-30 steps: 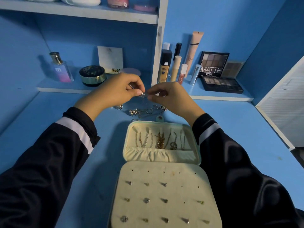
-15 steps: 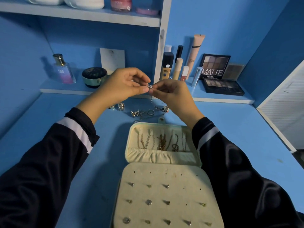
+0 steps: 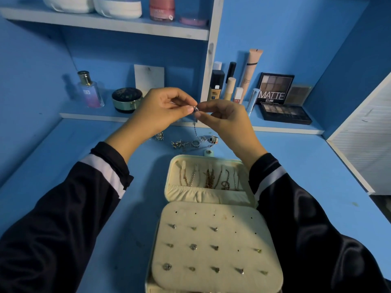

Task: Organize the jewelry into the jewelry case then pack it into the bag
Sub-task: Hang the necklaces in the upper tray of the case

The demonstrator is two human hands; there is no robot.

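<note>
The open cream jewelry case [image 3: 224, 259] lies nearest on the blue bench [image 3: 306, 166], with studs pinned in its panel and necklaces hung in its lid. Just beyond it sit loose rings and charms [image 3: 194, 143]. Above them, the left hand [image 3: 160, 112] and right hand [image 3: 224, 119] pinch the top of a dangling thin chain [image 3: 195, 127].

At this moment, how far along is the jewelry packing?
Done: necklaces hang in the jewelry case, and studs fill much of its panel. In hand: left hand and right hand pinch a thin chain at its upper end. Left: loose rings lie on the desk behind the open case, and no bag is in view.
</note>
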